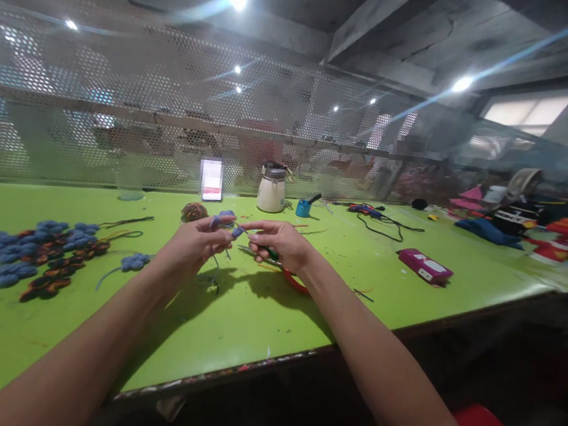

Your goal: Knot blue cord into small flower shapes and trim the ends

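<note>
My left hand [191,243] pinches a small piece of blue crochet [237,232], with blue yarn looped over its fingers. Loose yarn ends hang below that hand. In my right hand [285,245] is a thin crochet hook [271,253], its green handle partly hidden by the fingers and its tip at the blue piece. Scissors [295,282] with red handles lie under my right wrist, partly covered. A multicoloured ball of yarn [194,212] rests just beyond my left hand. One blue crocheted flower [134,261] with a yarn tail lies left of my left forearm.
Blue and dark orange crocheted flowers [39,250] are heaped at the left of the green table [191,345]. Behind stand a phone [212,180], a pale jug [271,192] and a blue pot [303,208]. A purple box [424,267] and a corded tool [364,210] are rightward.
</note>
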`<state>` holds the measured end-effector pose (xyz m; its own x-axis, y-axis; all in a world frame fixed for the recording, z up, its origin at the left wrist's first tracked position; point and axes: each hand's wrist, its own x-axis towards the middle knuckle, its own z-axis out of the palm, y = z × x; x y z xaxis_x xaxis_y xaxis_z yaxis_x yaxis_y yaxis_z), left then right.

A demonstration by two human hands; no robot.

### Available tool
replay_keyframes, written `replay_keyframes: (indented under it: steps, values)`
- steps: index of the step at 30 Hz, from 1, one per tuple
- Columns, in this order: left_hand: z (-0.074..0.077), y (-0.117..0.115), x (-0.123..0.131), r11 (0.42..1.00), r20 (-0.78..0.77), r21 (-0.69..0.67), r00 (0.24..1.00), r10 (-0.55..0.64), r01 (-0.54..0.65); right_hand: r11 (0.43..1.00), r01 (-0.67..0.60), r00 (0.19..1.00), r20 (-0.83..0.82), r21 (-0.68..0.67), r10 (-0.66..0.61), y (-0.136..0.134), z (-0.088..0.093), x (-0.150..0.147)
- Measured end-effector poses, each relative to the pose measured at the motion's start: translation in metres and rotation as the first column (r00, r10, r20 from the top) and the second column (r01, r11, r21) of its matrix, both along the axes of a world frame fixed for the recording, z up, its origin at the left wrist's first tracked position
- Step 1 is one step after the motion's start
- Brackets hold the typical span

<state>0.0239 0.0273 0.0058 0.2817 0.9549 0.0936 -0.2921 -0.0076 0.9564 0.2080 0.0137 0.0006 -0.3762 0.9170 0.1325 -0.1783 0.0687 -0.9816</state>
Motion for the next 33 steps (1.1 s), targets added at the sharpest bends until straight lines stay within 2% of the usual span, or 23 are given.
replay_keyframes:
  steps: [10,21,33]
  values:
    - [0.0043,-0.0028,-0.0001,1.0,0.024,-0.028,1.0,-0.002,0.003,1.0,-0.003,1.0,0.02,0.027,0.002,0.0013,-0.0012,0.0014]
    - [0.0042,-0.0048,0.0011,0.999,-0.067,0.034,0.998,0.018,-0.016,0.989,0.083,0.991,0.091,0.12,-0.094,0.0007,-0.0008,-0.0032]
    - [0.0002,-0.0014,-0.0031,0.99,-0.187,0.133,0.982,-0.027,0.053,0.988,0.085,0.987,0.122,0.126,-0.1,-0.0005,-0.0007,-0.0031]
